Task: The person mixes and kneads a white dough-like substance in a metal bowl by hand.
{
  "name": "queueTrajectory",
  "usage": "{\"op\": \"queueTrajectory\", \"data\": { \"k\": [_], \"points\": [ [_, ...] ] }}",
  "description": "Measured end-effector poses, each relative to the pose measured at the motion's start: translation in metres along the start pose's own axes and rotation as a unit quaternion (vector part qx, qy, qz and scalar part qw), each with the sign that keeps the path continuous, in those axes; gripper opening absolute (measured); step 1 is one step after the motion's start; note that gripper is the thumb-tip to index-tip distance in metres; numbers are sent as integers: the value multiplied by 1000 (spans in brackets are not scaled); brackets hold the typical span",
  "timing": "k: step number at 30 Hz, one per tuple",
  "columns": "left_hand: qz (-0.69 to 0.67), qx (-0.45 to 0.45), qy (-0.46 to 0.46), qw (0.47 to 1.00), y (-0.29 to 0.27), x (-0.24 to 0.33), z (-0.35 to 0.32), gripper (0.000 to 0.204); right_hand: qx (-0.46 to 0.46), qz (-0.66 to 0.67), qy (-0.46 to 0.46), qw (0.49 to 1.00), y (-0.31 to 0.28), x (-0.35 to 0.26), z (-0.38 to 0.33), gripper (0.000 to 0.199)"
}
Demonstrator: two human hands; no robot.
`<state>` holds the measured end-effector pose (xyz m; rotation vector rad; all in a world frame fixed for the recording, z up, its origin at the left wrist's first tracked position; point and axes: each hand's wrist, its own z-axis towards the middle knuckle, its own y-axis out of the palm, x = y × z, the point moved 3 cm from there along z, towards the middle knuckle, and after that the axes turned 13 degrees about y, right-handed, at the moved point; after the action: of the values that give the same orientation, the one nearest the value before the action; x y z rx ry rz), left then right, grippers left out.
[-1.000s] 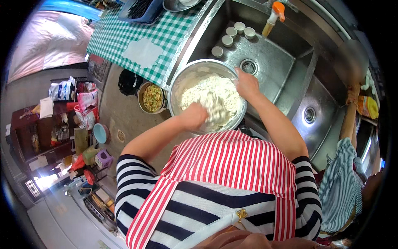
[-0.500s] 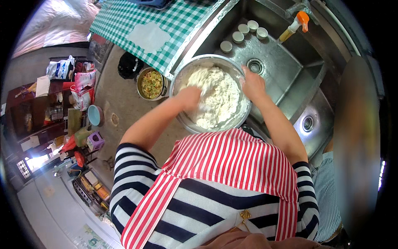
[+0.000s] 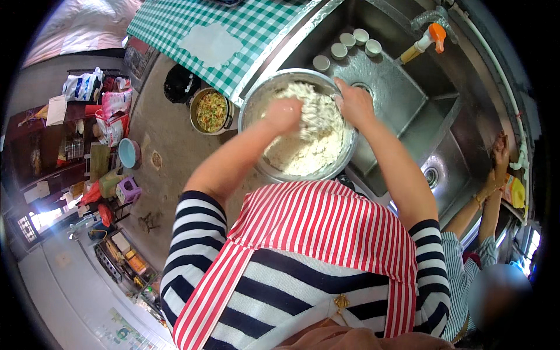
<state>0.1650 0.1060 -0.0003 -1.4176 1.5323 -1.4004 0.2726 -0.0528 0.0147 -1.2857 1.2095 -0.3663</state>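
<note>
A large steel bowl (image 3: 252, 105) holds a crumbly white dough (image 3: 303, 149) at the sink's edge. My left hand (image 3: 283, 114) is closed over a clump of the dough in the middle of the bowl, dusted white. My right hand (image 3: 353, 104) rests on the bowl's far right rim, fingers pressed on the dough there. Both forearms reach forward over a red-striped apron.
A steel sink (image 3: 402, 87) lies behind the bowl, with several small white cups (image 3: 347, 44) and an orange-capped bottle (image 3: 423, 44). A green checked cloth (image 3: 192, 35) covers the counter at left. A pot of chopped filling (image 3: 211, 111) stands on the floor. Another person's hands (image 3: 496, 169) work at right.
My left hand has moved up from the bowl's near edge into the dough's middle and closed on it. The view has tilted, so the bowl sits higher in the picture.
</note>
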Motion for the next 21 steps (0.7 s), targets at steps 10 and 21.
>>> {"op": "queueTrajectory", "data": {
  "k": [10,21],
  "points": [
    [-147,-191,18,970,20,54,-87,26,-3,25,-18,1000,18,-7,14,39],
    [-262,212,-85,938,119,63,-21,37,-220,560,377,704,50,5,-132,46]
  ]
}}
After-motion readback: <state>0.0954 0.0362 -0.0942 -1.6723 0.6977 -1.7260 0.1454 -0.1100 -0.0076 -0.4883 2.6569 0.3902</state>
